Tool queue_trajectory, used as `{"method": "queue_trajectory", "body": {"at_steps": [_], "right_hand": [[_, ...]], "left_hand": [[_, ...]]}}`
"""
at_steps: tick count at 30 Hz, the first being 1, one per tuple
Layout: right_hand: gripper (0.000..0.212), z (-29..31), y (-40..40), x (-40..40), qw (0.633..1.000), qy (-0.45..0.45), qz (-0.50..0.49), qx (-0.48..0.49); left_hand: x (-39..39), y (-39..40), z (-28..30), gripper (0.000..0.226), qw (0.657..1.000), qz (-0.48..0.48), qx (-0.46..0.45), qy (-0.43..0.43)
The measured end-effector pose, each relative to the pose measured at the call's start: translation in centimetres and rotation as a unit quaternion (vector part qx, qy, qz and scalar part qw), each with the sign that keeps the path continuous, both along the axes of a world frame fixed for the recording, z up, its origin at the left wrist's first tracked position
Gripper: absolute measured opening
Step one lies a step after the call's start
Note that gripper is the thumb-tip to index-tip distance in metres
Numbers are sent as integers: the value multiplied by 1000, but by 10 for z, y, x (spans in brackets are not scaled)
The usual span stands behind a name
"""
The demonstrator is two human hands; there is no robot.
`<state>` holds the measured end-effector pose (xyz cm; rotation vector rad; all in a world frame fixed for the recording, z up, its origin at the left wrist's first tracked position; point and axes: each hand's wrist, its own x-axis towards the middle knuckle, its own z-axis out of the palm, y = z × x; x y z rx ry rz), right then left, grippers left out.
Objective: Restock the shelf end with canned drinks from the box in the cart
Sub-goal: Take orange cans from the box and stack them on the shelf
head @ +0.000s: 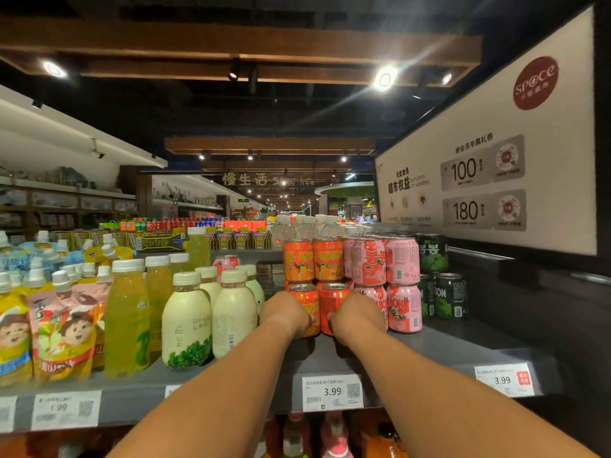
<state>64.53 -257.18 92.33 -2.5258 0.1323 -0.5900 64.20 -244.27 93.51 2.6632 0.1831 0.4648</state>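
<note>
Supermarket aisles stretch away under dark ceilings and spotlights, and a grey metal shelf (429, 345) runs across the foreground.

Both arms reach onto it. The left hand (286, 314) wraps round the side of an orange drink can with a silver top (304, 300), its fingers hidden behind the can. Just beside it, the right hand (357, 317) grips a red-orange drink can (334, 299); its fingers curl round the can's far side, out of sight. The two cans stand upright, touching, at the front of the shelf.

Directly behind them sits a stack of orange cans (312, 259), two tiers high. To the right stand pink cans (396, 282), also stacked, then dark green cans (443, 292) at the shelf's end. Left of the hands are cream-coloured bottles with white caps (188, 322), then yellow juice bottles (127, 319) and pink and yellow spouted drink pouches (59, 328).

White price tags reading 3.99 (332, 391) hang on the shelf edge. A large white membership sign (489, 166) stands at the right.
</note>
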Motion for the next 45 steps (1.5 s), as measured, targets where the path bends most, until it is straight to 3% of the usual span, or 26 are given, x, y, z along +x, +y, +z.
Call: {"method": "queue_trajectory", "body": {"at_steps": [5, 9, 17, 21, 26, 31, 34, 36, 40, 43, 45], "right_hand": [[26, 13, -9, -29, 999, -18, 33, -18], [31, 31, -17, -59, 997, -30, 72, 14], [38, 14, -23, -125, 975, -103, 197, -2], [40, -28, 1, -164, 943, -147, 300, -16], [51, -110, 59, -228, 907, -103, 408, -30], [49, -214, 120, -304, 868, -7, 496, -18], [54, -281, 150, -344, 839, 47, 539, -51], [60, -319, 166, -364, 820, 78, 561, -86], [65, -368, 197, -387, 799, 151, 571, -116], [57, -393, 216, -399, 788, 195, 572, -121], [57, -405, 230, -403, 779, 220, 575, -121]], "left_hand": [[-26, -8, 10, 31, 998, -13, -51, -21], [-64, -17, 25, 22, 997, -18, -54, -53], [-163, -18, 5, 34, 984, 38, -109, -132], [-229, 4, -47, 59, 979, 88, -89, -164], [-328, 64, -110, 54, 966, 219, -68, -118], [-427, 116, -215, 24, 922, 351, -144, -78], [-475, 141, -290, 59, 885, 424, -194, -3], [-501, 151, -335, 68, 857, 450, -250, 15], [-527, 162, -392, 68, 818, 499, -283, 47], [-534, 171, -413, 54, 804, 509, -299, 67], [-533, 180, -424, 57, 798, 511, -312, 74]]}}
